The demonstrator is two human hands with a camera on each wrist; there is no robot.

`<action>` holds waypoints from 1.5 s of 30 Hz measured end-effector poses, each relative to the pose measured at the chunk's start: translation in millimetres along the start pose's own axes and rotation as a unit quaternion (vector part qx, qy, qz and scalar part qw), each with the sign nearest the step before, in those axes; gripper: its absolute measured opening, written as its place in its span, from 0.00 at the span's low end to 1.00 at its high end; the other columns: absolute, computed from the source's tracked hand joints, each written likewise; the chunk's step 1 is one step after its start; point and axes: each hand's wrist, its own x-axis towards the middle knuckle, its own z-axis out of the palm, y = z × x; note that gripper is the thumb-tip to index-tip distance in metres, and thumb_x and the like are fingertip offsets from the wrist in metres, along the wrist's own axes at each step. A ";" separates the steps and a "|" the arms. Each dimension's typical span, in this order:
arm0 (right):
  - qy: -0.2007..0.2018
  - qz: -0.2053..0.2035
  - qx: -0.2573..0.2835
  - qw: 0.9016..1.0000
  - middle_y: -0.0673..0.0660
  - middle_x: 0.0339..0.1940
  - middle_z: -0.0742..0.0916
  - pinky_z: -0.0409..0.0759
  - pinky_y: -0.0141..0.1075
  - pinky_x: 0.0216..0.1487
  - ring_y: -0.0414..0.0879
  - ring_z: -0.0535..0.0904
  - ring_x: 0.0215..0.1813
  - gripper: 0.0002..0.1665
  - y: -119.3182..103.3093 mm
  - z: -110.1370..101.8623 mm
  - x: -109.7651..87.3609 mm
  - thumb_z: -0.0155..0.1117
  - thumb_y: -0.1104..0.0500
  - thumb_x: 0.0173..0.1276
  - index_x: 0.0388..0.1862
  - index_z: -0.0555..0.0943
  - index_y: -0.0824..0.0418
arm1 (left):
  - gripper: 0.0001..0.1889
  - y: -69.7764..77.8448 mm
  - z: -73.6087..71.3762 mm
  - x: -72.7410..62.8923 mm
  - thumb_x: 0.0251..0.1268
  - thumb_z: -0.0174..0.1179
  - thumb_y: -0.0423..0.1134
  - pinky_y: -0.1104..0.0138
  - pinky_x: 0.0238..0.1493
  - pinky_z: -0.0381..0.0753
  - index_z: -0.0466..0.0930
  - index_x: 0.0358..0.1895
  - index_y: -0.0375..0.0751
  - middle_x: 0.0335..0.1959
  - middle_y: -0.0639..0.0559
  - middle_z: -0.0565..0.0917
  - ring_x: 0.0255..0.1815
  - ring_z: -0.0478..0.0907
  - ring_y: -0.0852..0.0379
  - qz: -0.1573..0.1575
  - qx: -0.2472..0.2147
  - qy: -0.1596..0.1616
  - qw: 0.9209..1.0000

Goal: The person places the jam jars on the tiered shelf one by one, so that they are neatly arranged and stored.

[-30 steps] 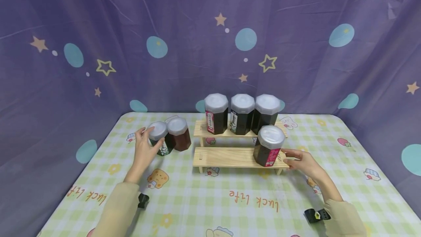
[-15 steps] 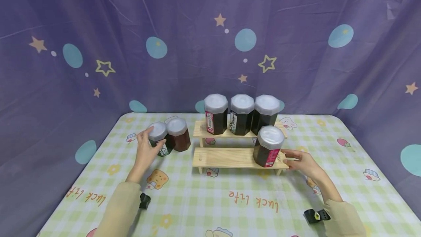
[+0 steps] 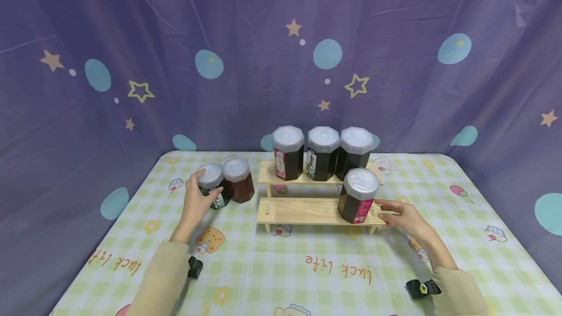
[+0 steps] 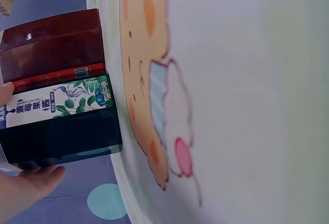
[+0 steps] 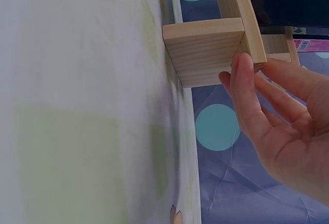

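Note:
My left hand (image 3: 196,202) grips a dark blueberry jam jar (image 3: 218,199) with a pale octagonal lid, thumb on one side and fingers on the other. The jar stands on the table at the left, and its white label (image 4: 59,99) shows in the left wrist view. Close beside it stands a reddish-brown jar (image 3: 241,188). At the right, my right hand (image 3: 403,217) pinches the end of the lower shelf of a two-tier wooden rack (image 3: 303,210). In the right wrist view, the rack's leg (image 5: 205,54) is next to the fingertips.
Three dark jars stand on the upper shelf, including the left jar (image 3: 289,152). Another jar with a pink label (image 3: 359,196) stands on the lower shelf's right end. A checked cloth (image 3: 272,267) covers the table, and a purple curtain (image 3: 263,106) hangs behind.
My left hand and forearm have shifted very slightly to the right, still at the same jar. The right hand, the rack and the jars look unmoved.

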 end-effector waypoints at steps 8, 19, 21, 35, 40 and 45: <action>-0.004 0.009 0.015 1.000 0.77 0.57 0.67 0.79 0.40 0.37 0.44 0.80 0.34 0.29 -2.5 0.5 -0.3 0.57 0.62 0.62 0.60 0.64 0.74 | 0.36 0.0 0.6 2.4 0.48 0.66 0.38 0.49 0.53 0.63 0.57 0.60 0.35 0.53 0.30 0.62 0.53 0.64 0.37 -0.006 0.009 0.011 1.000; 0.000 0.011 0.021 1.000 0.75 0.58 0.68 0.79 0.37 0.36 0.41 0.79 0.35 0.29 -0.8 -0.2 -0.5 0.57 0.62 0.62 0.60 0.64 0.74 | 0.34 0.9 1.9 5.4 0.43 0.68 0.38 0.48 0.48 0.68 0.62 0.56 0.34 0.50 0.32 0.68 0.50 0.68 0.38 0.008 0.026 0.043 0.999; 0.002 0.012 0.020 1.000 0.74 0.58 0.68 0.79 0.36 0.36 0.41 0.79 0.35 0.29 -0.9 -0.3 -0.8 0.57 0.62 0.62 0.60 0.64 0.74 | 0.34 1.0 2.3 5.4 0.42 0.68 0.38 0.48 0.47 0.68 0.63 0.55 0.34 0.50 0.32 0.68 0.49 0.68 0.38 0.010 0.027 0.046 0.999; 0.000 0.010 0.015 1.000 0.75 0.56 0.69 0.79 0.35 0.35 0.40 0.79 0.34 0.30 -0.6 -0.8 0.4 0.58 0.61 0.62 0.60 0.64 0.73 | 0.34 2.0 0.8 1.4 0.38 0.70 0.37 0.49 0.47 0.69 0.65 0.54 0.34 0.49 0.32 0.69 0.49 0.69 0.38 0.011 0.021 0.063 0.998; 0.000 0.009 0.012 1.000 0.75 0.56 0.69 0.79 0.35 0.35 0.40 0.79 0.35 0.30 -0.8 -0.9 0.2 0.58 0.60 0.62 0.60 0.64 0.72 | 0.34 1.6 0.6 -3.9 0.37 0.71 0.35 0.50 0.46 0.69 0.66 0.53 0.34 0.49 0.33 0.70 0.48 0.70 0.38 0.019 0.024 0.072 0.997; 0.001 0.010 0.010 1.000 0.76 0.56 0.69 0.79 0.35 0.35 0.41 0.79 0.35 0.30 -1.3 -0.8 0.2 0.58 0.60 0.62 0.60 0.64 0.73 | 0.35 6.1 -1.0 -10.3 0.36 0.71 0.36 0.50 0.45 0.70 0.66 0.53 0.35 0.49 0.34 0.71 0.47 0.70 0.38 0.025 0.027 0.073 0.997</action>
